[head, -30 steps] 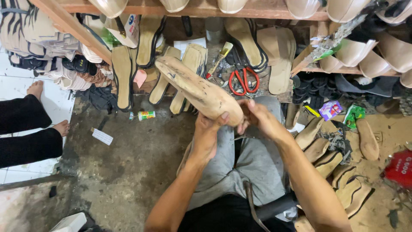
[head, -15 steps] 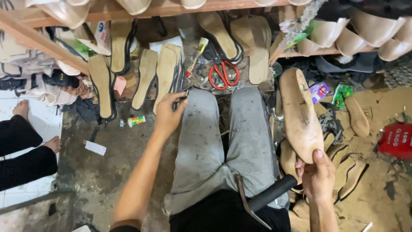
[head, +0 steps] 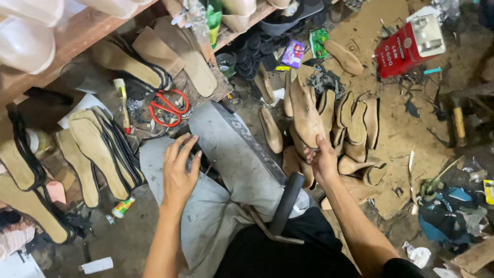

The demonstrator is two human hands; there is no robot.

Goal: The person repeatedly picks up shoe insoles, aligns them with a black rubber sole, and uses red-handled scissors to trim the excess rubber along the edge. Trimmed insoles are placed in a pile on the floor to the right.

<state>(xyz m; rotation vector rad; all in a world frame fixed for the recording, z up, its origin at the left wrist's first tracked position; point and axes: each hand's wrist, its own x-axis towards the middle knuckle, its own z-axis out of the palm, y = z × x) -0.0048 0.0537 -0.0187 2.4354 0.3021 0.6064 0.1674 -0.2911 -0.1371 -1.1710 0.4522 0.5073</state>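
Note:
My right hand grips the heel end of a tan wooden shoe last and holds it down among a pile of tan soles on the floor to my right. My left hand rests with spread fingers on my grey trousers between my knees and holds nothing that I can see. Red-handled scissors lie just beyond the left hand, on a board under the shelf.
Stacks of black-edged insoles lean at the left, below a wooden shelf. A red tin and a hammer lie at the far right. A black bar crosses my lap. A small bottle lies on the floor.
The last left both hands; my right hand carried it down to the sole pile on the right. My left hand pulled back from near the scissors to my knees. My view swung right.

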